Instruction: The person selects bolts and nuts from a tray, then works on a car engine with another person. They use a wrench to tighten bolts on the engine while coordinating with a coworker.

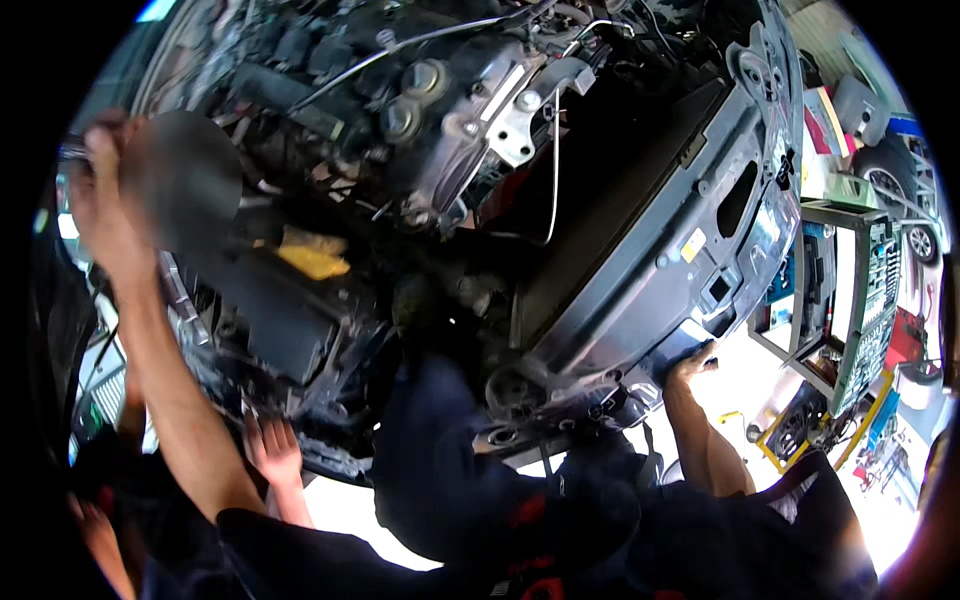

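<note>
A spoked, tyred wheel (886, 187) shows above the metal shelf cart (858, 310), a red box (904, 338) right of it, a yellow frame (865, 421) below it.

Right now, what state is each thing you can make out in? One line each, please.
Left hand: raised; grip unclear
Right hand: at the front panel's edge; grip unclear
Front panel: exposed
Engine: uncovered
Yellow item: lying in the engine bay
Co-worker's hand: fingers extended
Cart: open-sided

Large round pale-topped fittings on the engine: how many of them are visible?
2: the upper fitting and the lower fitting slightly left of it, both near the top centre. Others may be hidden.
</note>
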A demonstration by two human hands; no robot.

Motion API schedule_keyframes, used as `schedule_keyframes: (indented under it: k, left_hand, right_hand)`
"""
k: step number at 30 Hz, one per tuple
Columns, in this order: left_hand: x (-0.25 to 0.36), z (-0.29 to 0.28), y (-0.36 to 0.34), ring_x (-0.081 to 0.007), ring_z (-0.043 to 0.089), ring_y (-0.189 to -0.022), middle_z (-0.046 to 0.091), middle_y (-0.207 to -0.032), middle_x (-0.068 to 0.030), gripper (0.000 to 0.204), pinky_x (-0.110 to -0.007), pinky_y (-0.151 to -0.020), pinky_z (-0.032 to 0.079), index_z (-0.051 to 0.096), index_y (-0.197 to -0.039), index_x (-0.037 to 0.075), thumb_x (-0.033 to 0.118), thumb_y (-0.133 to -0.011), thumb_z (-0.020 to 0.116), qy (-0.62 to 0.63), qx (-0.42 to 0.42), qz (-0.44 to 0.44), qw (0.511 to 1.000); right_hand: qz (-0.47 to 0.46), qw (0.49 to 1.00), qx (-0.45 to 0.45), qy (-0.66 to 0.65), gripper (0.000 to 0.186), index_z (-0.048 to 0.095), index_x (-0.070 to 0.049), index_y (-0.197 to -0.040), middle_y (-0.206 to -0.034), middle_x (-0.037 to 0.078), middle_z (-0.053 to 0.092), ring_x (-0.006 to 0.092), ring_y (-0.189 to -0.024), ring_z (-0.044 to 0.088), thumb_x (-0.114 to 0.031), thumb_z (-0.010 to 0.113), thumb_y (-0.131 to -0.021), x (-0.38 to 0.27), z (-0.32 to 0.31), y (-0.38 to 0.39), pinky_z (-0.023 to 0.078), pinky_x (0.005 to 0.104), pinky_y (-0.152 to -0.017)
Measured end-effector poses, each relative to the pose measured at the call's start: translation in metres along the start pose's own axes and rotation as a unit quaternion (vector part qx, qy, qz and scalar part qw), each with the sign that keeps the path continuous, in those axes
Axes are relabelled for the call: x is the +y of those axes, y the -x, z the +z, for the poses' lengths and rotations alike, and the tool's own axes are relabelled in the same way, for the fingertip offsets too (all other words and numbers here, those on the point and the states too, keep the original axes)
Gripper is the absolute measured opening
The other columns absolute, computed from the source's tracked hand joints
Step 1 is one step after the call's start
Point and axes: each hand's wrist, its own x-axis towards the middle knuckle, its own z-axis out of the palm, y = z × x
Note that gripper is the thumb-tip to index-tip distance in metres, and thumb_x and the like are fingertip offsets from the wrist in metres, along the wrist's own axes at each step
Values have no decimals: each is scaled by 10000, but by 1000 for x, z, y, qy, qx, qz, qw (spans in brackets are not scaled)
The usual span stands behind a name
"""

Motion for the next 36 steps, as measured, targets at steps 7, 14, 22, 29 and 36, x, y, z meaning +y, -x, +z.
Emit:
schedule_keyframes:
  k: [7, 14, 22, 29, 36]
  left_hand:
    - [36, 125, -92, -82, 561, -789, 590, -829, -18, 303, -195, -544, 396, 630, -1079, 56, 324, -1040, 496, 46, -304, 94, 947]
    - [56, 152, -43, -31, 391, -516, 478, -607, 56, 336, -226, -471, 294, 671, -924, 83, 364, -1027, 519, -40, -538, -113, 835]
    - [94, 145, 15, -364, 602, -1140, 585, -1295, -130, 534, -420, -929, 512, 463, -1396, 85, 14, -884, 597, -229, -604, 104, 757]
    - [87, 151, 38, -340, 560, -1248, 501, -1457, -92, 589, -392, -997, 499, 425, -1466, 144, 35, -912, 591, -296, -569, 100, 760]
    - [84, 148, 26, -318, 586, -1215, 518, -1447, -71, 469, -371, -977, 506, 493, -1417, 143, 82, -958, 563, -246, -592, 111, 760]
  right_hand:
    - [78, 935, -103, -331, 552, 442, 18, -1282, -1029, 134, 547, 189, -870, 532, -452, 509, -1002, -5, -17, 22, 467, 328, -777]
    - [51, 987, -110, -103, 706, 449, 78, -1337, -1190, 288, 556, 377, -1042, 551, -537, 452, -991, -20, -24, 33, 421, 431, -969]
    - [115, 982, -135, -57, 823, 384, 60, -1418, -1350, 323, 480, 453, -1221, 476, -630, 402, -971, -51, -48, 35, 354, 454, -1057]
    - [77, 986, -149, -19, 855, 322, 69, -1454, -1455, 321, 386, 449, -1365, 351, -637, 349, -973, -30, -35, 31, 255, 465, -1139]
    - [80, 985, -149, -23, 859, 325, 87, -1454, -1485, 305, 362, 429, -1390, 329, -626, 355, -976, -32, -34, 33, 235, 443, -1158]
